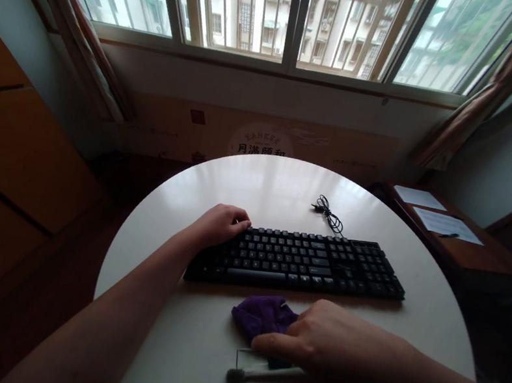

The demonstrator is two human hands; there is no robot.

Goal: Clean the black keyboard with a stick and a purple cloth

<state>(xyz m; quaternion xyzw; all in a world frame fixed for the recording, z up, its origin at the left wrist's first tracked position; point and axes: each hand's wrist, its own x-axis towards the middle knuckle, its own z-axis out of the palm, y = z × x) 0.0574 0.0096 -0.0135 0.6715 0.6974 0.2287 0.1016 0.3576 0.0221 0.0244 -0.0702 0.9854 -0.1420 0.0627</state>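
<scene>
In lower half, two hands (225,226) are counted. Centre: one keyboard (298,258), one bundled cable (330,215). Lower centre: one purple cloth (262,316), one brush (266,373). Right: two paper sheets (448,225), one pen (449,235). Upper left and right: two curtains (78,35).

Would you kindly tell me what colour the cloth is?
The cloth is purple, seen best in the head view.

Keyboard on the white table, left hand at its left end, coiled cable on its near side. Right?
No, not the near side: the head view shows the coiled cable beyond the keyboard, towards the window. The rest holds: left hand at its left end, white table.
</scene>
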